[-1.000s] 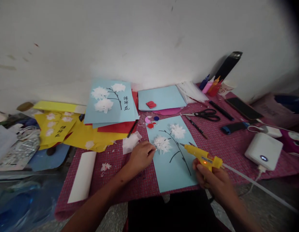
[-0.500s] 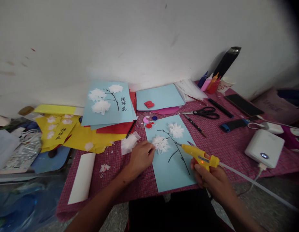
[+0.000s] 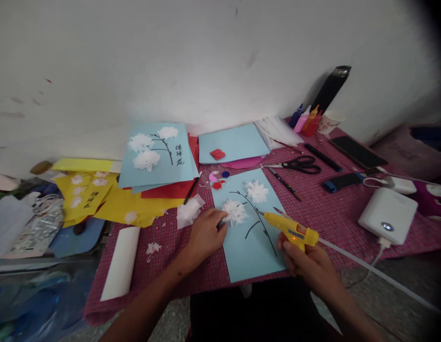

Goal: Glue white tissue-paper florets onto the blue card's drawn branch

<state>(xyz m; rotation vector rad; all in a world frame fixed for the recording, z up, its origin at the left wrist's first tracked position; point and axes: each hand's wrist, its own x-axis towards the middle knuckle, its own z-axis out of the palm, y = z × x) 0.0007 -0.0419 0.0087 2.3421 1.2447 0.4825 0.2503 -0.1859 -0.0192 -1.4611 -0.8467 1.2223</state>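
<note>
Wrapping its fingers (image 3: 285,252) round the yellow glue gun (image 3: 288,227), the right hand (image 3: 309,263) holds it by the handle. The gun points left, and its tip is over the black stem (image 3: 266,232) on the blue paper (image 3: 238,259). I cannot tell if the tip touches. An orange light glows on the gun, and its label is too small to read. The right arm (image 3: 340,297) comes up from the lower right.

The left hand (image 3: 206,235) is palm down with its fingers curled, right by the left white flower (image 3: 234,212) on that paper. I cannot tell if it holds anything. The left arm (image 3: 163,285) slants in from the lower left.

Further out on the worktop (image 3: 334,211), a blue card (image 3: 161,173) has three black Chinese letters that look like 绣球花. A yellow card (image 3: 94,189) on the left has black writing too. On the right, a white box (image 3: 386,213) has a small lit screen with numbers I cannot read.
</note>
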